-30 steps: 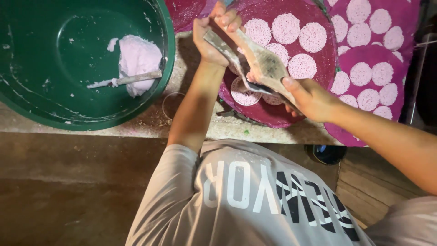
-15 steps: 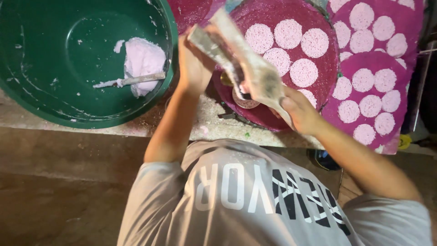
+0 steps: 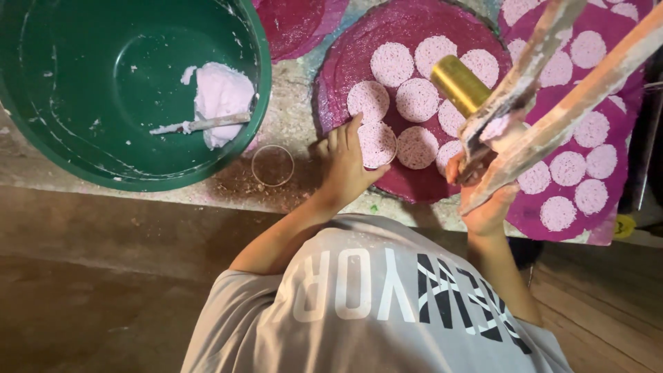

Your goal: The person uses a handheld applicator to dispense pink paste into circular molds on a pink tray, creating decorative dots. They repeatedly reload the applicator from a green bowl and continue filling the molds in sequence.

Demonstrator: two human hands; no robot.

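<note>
Fingers of the left hand [image 3: 343, 168] spread open on a pale disc [image 3: 378, 144] at its two o'clock; the right hand [image 3: 483, 200] grips a wooden press [image 3: 545, 90] slanting toward one o'clock.

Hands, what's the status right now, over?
Left hand flat at the edge of a pale pink disc on the magenta mat. Right hand grips the wooden press, lifted off the mat. Nothing between them.
</note>
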